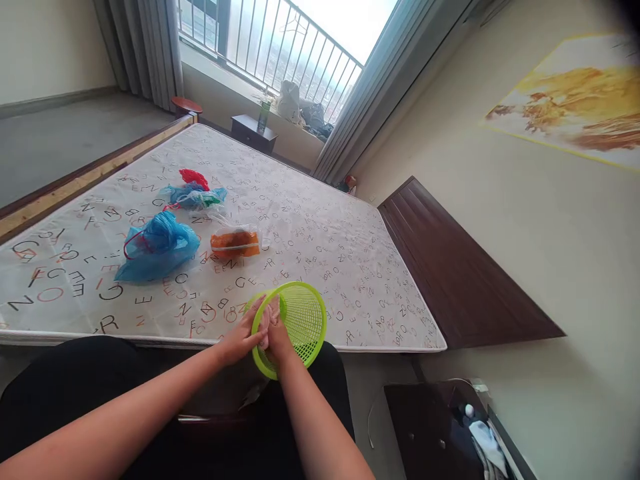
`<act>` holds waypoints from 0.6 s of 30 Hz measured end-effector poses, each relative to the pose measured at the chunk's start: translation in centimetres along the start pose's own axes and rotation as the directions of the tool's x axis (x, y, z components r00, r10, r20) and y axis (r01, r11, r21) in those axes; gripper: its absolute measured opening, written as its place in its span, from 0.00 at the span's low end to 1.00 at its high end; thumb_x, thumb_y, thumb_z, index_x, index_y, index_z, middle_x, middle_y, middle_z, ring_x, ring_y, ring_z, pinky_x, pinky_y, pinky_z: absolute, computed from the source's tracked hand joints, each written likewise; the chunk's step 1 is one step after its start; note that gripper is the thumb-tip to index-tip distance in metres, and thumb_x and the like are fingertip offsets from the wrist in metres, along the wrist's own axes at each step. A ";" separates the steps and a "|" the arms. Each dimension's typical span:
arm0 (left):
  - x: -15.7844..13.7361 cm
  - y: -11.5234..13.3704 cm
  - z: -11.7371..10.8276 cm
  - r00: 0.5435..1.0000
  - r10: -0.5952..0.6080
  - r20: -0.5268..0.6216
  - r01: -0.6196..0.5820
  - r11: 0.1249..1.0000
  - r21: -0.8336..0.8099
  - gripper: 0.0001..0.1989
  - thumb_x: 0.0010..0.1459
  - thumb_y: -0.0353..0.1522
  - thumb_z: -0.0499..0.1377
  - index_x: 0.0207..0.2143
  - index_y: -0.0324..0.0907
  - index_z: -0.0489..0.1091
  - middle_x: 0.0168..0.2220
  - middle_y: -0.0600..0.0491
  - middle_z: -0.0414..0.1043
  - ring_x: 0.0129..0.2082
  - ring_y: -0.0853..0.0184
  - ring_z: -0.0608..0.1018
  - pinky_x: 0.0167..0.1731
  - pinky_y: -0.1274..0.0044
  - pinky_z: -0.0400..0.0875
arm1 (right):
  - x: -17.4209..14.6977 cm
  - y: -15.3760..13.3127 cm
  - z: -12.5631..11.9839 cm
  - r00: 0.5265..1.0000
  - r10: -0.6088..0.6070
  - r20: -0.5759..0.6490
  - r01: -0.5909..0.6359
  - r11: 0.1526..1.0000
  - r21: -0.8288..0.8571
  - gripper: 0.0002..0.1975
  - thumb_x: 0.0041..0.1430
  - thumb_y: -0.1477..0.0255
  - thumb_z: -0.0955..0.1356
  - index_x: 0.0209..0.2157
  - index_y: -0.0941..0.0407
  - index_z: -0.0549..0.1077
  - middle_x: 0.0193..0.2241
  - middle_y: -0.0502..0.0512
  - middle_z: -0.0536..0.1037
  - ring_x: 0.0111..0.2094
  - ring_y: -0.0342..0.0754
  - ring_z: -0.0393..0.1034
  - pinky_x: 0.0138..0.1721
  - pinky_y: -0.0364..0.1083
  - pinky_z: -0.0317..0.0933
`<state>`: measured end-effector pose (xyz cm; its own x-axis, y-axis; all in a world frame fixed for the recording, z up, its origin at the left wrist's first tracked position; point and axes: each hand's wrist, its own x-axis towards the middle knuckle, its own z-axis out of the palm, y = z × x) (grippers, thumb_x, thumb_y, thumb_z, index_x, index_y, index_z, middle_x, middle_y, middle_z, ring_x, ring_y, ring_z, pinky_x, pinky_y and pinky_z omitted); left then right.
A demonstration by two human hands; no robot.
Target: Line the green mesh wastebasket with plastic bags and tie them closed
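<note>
1. Blue bag (pixel 163 243): on mattress (pixel 320 233), left of hands and farther out, top bunched.
2. Bag bundle (pixel 187 195): light blue and white, beyond blue bag, ahead-left of hands. Red bag (pixel 194 179) at its far side.
3. Orange packet (pixel 235 245): pale stripe along it, ahead-left of hands, nearer them than the bags.
4. Left hand (pixel 245 337): clamped on basket's left rim, thumb at rim, other fingers partly hidden.
5. Pink cloth (pixel 267 323): between the hands, at basket rim.
6. Right hand (pixel 278 340): inside basket mouth, pinching cloth; fingertips hidden.
7. Basket (pixel 304 319): green mesh, tilted, in hands at mattress's near edge.
8. Cabinet (pixel 415 427): dark, well right of hands.
</note>
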<state>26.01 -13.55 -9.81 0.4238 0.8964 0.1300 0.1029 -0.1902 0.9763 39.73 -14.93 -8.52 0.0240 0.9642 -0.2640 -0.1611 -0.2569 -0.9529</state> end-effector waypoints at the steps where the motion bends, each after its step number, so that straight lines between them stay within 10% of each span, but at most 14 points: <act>1: 1.1 0.0 -0.8 0.999 -0.029 -0.025 0.028 0.999 -0.040 0.42 0.61 0.51 0.60 0.71 0.41 0.60 0.72 0.40 0.58 0.74 0.47 0.58 0.73 0.55 0.48 | -0.1 -0.2 -0.2 0.998 0.020 0.064 -0.018 0.999 -0.041 0.26 0.61 0.53 0.71 0.54 0.54 0.75 0.46 0.58 0.83 0.50 0.53 0.78 0.55 0.54 0.70; 5: 4.6 -0.4 -4.1 0.950 -0.222 -0.222 0.195 0.971 -0.137 0.39 0.50 0.58 0.64 0.55 0.40 0.76 0.58 0.40 0.77 0.63 0.45 0.73 0.67 0.57 0.61 | -0.6 -1.2 -1.3 0.972 0.094 0.217 -0.014 0.939 -0.343 0.17 0.56 0.65 0.74 0.47 0.55 0.80 0.44 0.56 0.84 0.47 0.56 0.79 0.54 0.56 0.71; 10: 2.5 -0.4 -2.5 0.780 -0.464 -0.420 0.336 0.877 -0.344 0.46 0.56 0.68 0.43 0.41 0.36 0.75 0.42 0.35 0.81 0.44 0.45 0.83 0.50 0.54 0.75 | 0.4 -0.6 -0.6 1.000 -0.029 0.005 0.029 0.944 -0.329 0.25 0.53 0.74 0.71 0.54 0.55 0.76 0.52 0.57 0.82 0.55 0.55 0.77 0.61 0.54 0.65; 14: -2.0 -0.2 2.0 0.854 -0.291 -0.430 0.215 0.952 -0.217 0.43 0.58 0.61 0.56 0.62 0.38 0.65 0.65 0.36 0.68 0.67 0.48 0.69 0.67 0.56 0.61 | 1.1 1.1 0.4 0.989 -0.027 -0.148 0.012 0.995 -0.103 0.27 0.62 0.66 0.67 0.62 0.54 0.69 0.55 0.60 0.81 0.55 0.53 0.77 0.57 0.53 0.70; 18: -2.7 -0.2 2.5 0.911 -0.154 -0.383 0.137 0.988 -0.071 0.40 0.59 0.54 0.60 0.65 0.38 0.63 0.67 0.36 0.66 0.69 0.48 0.67 0.70 0.57 0.56 | 0.6 1.7 0.4 1.000 -0.020 -0.005 0.020 0.997 -0.074 0.26 0.66 0.61 0.65 0.63 0.53 0.68 0.53 0.61 0.81 0.51 0.54 0.79 0.51 0.53 0.72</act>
<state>27.10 -16.88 -10.78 0.0253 0.9991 0.0345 0.0954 -0.0367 0.9948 39.05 -14.78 -10.27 0.0321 0.9689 -0.2455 -0.0873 -0.2420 -0.9663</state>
